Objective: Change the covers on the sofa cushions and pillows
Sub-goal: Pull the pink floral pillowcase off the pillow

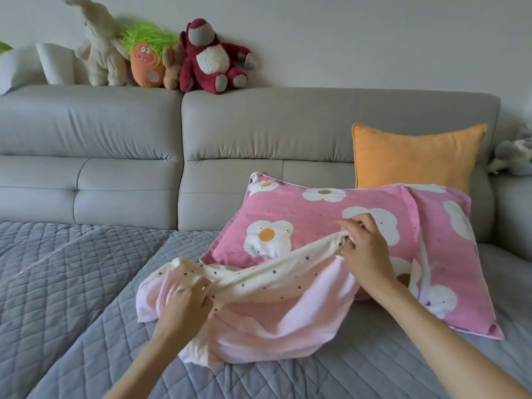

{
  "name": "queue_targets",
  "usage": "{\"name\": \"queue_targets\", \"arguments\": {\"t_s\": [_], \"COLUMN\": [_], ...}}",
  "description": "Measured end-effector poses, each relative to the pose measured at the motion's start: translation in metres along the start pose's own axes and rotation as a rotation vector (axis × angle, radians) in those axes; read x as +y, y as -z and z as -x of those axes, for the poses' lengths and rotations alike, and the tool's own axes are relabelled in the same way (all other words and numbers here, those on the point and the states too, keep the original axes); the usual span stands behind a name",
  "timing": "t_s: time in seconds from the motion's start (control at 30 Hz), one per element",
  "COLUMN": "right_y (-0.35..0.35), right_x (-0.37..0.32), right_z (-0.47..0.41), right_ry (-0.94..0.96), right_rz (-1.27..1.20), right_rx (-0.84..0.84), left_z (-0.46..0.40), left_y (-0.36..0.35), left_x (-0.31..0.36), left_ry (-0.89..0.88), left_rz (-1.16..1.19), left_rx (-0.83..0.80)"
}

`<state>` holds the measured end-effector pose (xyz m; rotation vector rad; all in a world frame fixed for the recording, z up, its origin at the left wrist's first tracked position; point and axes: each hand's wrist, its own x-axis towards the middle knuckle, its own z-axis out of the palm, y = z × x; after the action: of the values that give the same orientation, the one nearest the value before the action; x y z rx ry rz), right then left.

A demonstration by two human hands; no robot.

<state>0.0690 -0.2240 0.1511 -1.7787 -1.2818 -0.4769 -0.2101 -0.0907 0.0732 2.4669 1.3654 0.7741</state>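
A pale pink cover with a cream, dark-dotted edge (259,321) lies crumpled on the sofa seat in front of me. My left hand (184,303) grips its dotted edge at the left. My right hand (365,251) pinches the same edge at the right and lifts it, so the edge stretches between both hands. Behind the cover, a pillow in a pink cover with white flowers (331,223) leans on the sofa back. An orange cushion (414,156) stands upright behind that pillow.
The grey sofa (259,131) has a quilted grey-blue spread (72,283) over its seat. Several plush toys sit along the backrest top: a cream elephant (100,53), a green-haired orange one (146,61), a dark red bear (210,59). A grey plush (515,154) lies at the right edge.
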Motion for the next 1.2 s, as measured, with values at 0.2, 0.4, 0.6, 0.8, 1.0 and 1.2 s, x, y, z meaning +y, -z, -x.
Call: {"name": "queue_targets", "arguments": {"t_s": [0.2,0.4,0.6,0.8,1.0,1.2], "right_y": [0.013,0.023,0.045,0.095,0.146,0.169], "right_x": [0.011,0.034,0.012,0.014,0.026,0.008], "right_z": [-0.010,-0.014,-0.021,-0.054,-0.111,-0.131], "right_ry": [-0.668,-0.967,-0.907,-0.758,-0.460,-0.670], "right_rz": [-0.239,-0.779,-1.023,-1.241,0.339,-0.306], "right_rx": [-0.324,-0.458,-0.616,-0.539,-0.094,-0.131], "left_z": [-0.048,-0.052,-0.041,-0.064,-0.122,-0.156], "left_y": [0.070,0.069,0.081,0.144,0.202,0.230], "left_x": [0.027,0.009,0.034,0.079,0.120,0.149], "left_ry": [0.021,0.351,0.638,0.162,-0.061,-0.015], "left_rz": [0.067,0.404,1.255,1.186,0.379,0.395], "left_rx": [0.248,-0.020,-0.299,-0.334,0.208,0.439]}}
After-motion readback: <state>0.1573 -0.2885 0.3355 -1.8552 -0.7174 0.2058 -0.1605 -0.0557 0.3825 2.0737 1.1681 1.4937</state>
